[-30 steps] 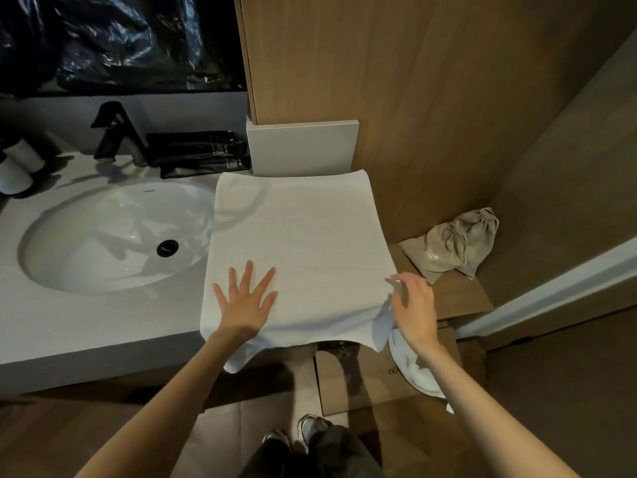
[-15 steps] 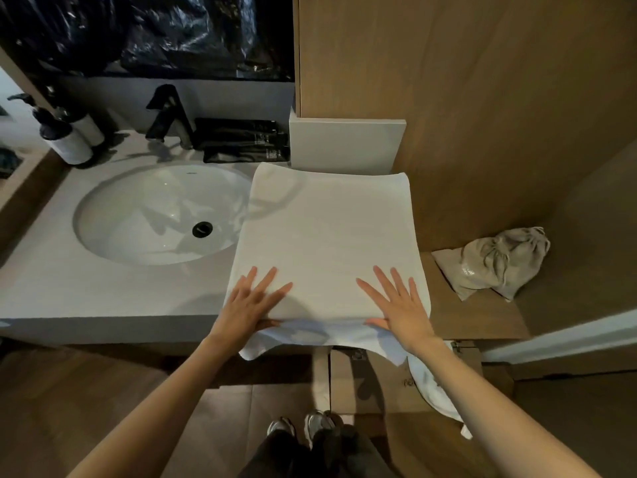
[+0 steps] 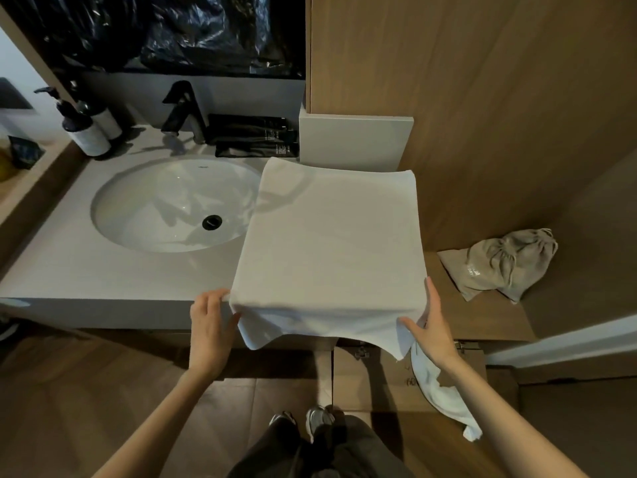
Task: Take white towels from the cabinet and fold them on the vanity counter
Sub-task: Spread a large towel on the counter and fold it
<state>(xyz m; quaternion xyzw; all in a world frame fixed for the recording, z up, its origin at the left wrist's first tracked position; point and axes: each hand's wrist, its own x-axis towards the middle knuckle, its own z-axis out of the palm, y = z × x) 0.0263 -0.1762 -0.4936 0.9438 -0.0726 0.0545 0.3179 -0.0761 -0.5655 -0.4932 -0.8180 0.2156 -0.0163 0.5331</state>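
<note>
A white towel (image 3: 331, 243) lies spread flat on the vanity surface (image 3: 69, 270), just right of the sink basin (image 3: 155, 208), with its near edge drooping over the front. The left hand (image 3: 210, 332) pinches the near-left corner, fingers curled. The right hand (image 3: 431, 329) grips the near-right corner, thumb on the hanging hem. Another white cloth (image 3: 444, 398) dangles below that hand. A beige drawstring bag (image 3: 499, 263) sits on the wooden ledge to the right.

Wood-panelled wall (image 3: 482, 98), brown wooden floor (image 3: 86, 391), dim light
</note>
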